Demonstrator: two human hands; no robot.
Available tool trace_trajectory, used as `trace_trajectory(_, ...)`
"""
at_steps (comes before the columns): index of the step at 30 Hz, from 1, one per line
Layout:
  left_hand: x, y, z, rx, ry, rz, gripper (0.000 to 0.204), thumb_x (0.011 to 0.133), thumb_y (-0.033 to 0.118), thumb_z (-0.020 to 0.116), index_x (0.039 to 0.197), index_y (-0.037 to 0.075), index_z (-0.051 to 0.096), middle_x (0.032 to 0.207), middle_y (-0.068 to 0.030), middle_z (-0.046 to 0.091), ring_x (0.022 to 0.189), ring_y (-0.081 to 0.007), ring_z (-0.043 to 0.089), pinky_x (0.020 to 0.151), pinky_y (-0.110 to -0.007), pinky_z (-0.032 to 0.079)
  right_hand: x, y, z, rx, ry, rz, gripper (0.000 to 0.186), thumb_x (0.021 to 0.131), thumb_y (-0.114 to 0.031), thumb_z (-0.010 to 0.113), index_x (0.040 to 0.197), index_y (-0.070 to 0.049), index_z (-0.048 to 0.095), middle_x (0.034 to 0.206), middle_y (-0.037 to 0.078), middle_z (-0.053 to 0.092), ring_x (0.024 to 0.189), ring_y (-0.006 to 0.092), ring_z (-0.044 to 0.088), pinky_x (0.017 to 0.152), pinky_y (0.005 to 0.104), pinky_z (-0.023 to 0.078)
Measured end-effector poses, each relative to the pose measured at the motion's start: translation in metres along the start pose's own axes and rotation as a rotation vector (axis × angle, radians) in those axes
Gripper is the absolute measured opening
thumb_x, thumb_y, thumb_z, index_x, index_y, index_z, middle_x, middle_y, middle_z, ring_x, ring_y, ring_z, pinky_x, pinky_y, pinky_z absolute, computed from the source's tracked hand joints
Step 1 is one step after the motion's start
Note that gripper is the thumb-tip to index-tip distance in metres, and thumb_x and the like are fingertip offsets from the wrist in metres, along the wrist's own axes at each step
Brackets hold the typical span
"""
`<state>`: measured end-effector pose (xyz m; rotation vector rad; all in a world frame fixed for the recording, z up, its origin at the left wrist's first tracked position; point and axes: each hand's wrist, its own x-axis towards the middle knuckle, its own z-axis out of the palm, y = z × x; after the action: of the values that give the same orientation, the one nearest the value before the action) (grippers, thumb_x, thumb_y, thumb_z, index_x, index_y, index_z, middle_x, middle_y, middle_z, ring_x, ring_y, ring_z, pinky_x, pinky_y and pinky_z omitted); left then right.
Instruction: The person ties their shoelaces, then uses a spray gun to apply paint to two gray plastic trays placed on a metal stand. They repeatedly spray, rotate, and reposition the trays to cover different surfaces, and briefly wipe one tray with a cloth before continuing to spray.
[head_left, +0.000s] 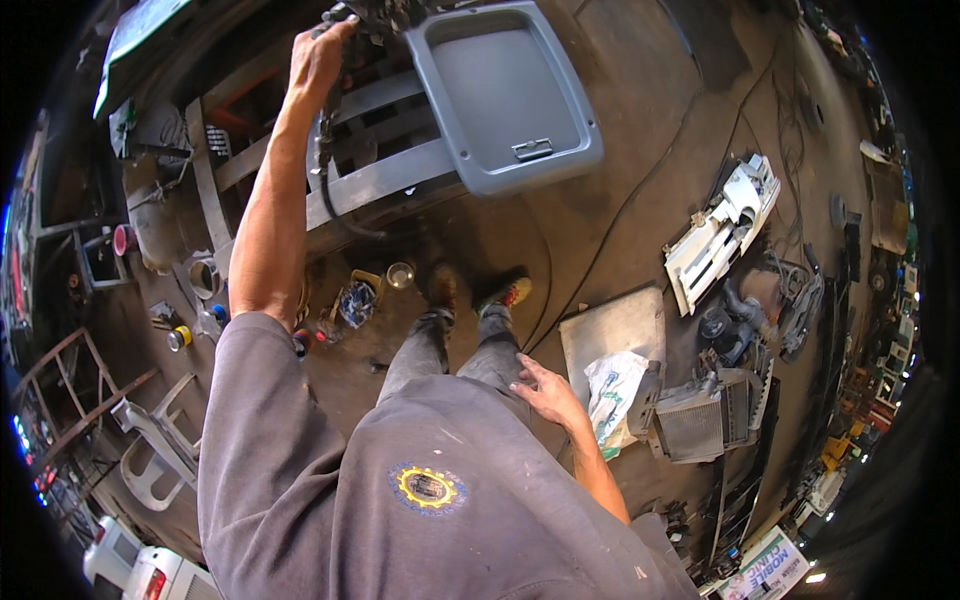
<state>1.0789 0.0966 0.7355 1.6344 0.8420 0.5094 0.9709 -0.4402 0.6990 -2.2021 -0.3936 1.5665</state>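
Note:
My left arm stretches far forward, and my left hand (322, 58) is closed at a cluster of dark parts at the top edge; what the fingers hold is partly hidden. A dark hose (326, 160) hangs down beneath that hand. Just right of it lies a grey panel (490, 85) with a rounded rim and a small latch (532, 149) at its near edge. Under the panel runs a grey slatted metal frame (385, 183). My right hand (550, 390) hangs by my right thigh, fingers apart, with nothing in it.
On the floor at right lie a white slotted car part (722, 235), a flat board (620, 335), a white plastic sack (612, 395) and a radiator (690, 425). Cables (650, 195) cross the floor. Left are cans (179, 338), a jar (400, 275) and a plastic chair (160, 450).

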Motion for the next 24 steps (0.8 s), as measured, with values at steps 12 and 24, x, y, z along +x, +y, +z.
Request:
trace_trajectory(12, 0.013, 0.014, 0.018, 0.050, -0.247, -0.049, 0.038, 0.087, 0.038, 0.061, 0.098, 0.003, 0.070, 0.081, -0.0099, 0.068, 0.071, -0.0185, 0.062, 0.054, -0.033, 0.051, 0.007, 0.012, 0.001, 0.085, 0.044, 0.033, 0.071, 0.085, -0.039, 0.065, 0.144, -0.008, 0.042, 0.124, 0.018, 0.063, 0.111, 0.0336, 0.063, 0.097, 0.0389, 0.047)
trace_trajectory(24, 0.024, 0.021, 0.050, 0.108, -0.142, 0.033, 0.035, 0.086, 0.035, 0.059, 0.094, 0.002, 0.069, 0.074, -0.0092, 0.066, 0.058, -0.0173, 0.058, 0.047, -0.032, 0.046, 0.016, 0.005, -0.010, 0.015, 0.037, -0.028, 0.069, 0.087, -0.039, 0.064, 0.145, -0.010, 0.041, 0.125, 0.018, 0.062, 0.113, 0.0348, 0.061, 0.097, 0.0398, 0.047)
